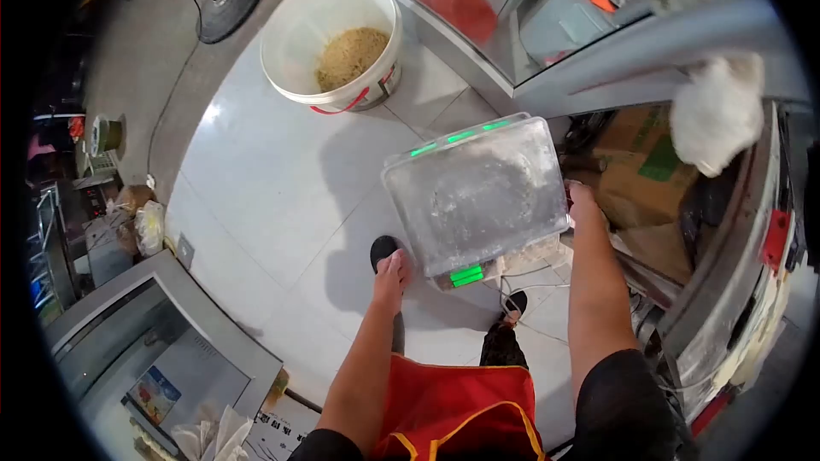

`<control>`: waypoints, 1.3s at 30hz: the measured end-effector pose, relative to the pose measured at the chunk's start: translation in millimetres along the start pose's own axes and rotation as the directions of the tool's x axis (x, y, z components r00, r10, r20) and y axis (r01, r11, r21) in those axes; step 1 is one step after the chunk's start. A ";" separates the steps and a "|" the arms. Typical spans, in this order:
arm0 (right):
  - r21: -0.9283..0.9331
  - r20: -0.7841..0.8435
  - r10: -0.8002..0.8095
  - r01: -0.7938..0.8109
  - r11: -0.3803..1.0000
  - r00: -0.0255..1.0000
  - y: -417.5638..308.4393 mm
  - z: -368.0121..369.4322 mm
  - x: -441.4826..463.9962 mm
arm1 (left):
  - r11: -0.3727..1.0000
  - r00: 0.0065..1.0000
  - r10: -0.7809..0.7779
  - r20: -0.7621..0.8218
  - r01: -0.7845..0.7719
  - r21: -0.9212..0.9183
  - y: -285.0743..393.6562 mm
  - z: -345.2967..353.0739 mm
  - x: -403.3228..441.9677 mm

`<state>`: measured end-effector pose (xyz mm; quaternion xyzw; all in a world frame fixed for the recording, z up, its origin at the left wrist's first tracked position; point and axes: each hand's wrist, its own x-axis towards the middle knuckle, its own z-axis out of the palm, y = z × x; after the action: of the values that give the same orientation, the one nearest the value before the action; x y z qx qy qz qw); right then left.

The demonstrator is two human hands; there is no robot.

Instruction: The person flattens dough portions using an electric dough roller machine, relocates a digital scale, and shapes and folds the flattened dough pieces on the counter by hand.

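Observation:
A digital scale [474, 192] with a scuffed metal pan and lit green displays is in front of me, above the tiled floor. My right hand [578, 201] is at the pan's right edge, its fingers curled in at the scale's side and partly hidden. Just off the scale's lower left corner is my left hand [392, 275]; its fingers are blurred, and whether they touch the scale cannot be made out. A pale cable [512, 290] hangs below the scale.
A white bucket [278, 55] with a tan grainy material stands on the tiles ahead. Right of me is a shelf opening with a cardboard box [645, 158] and a hanging white cloth [717, 111]. A glass-topped cabinet [162, 350] stands lower left, a black round base [235, 4] upper left.

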<state>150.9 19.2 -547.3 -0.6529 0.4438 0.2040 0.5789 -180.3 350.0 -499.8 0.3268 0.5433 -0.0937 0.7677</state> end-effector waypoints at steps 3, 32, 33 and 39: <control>-0.052 0.061 0.140 -0.137 0.989 0.988 -11.5 13.3 13.0 | 0.998 0.996 -0.027 0.084 0.031 -0.045 5.4 7.2 13.8; -0.094 -0.073 0.162 -0.169 0.981 0.984 -25.5 2.8 63.3 | 0.917 0.904 0.377 0.201 -0.395 0.057 -7.8 25.8 57.4; -0.093 -0.075 0.159 -0.166 0.982 0.984 -24.0 2.5 63.2 | 0.918 0.901 0.383 0.203 -0.396 0.024 -18.0 17.4 66.3; -0.095 -0.093 0.148 -0.157 0.983 0.985 -26.1 0.7 64.5 | 0.925 0.907 0.346 0.241 -0.373 0.072 3.0 28.4 55.2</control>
<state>206.1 -4.0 -582.8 -0.6539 0.5058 0.2421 0.5079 -135.1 346.8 -542.4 0.4531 0.3775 -0.0181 0.8074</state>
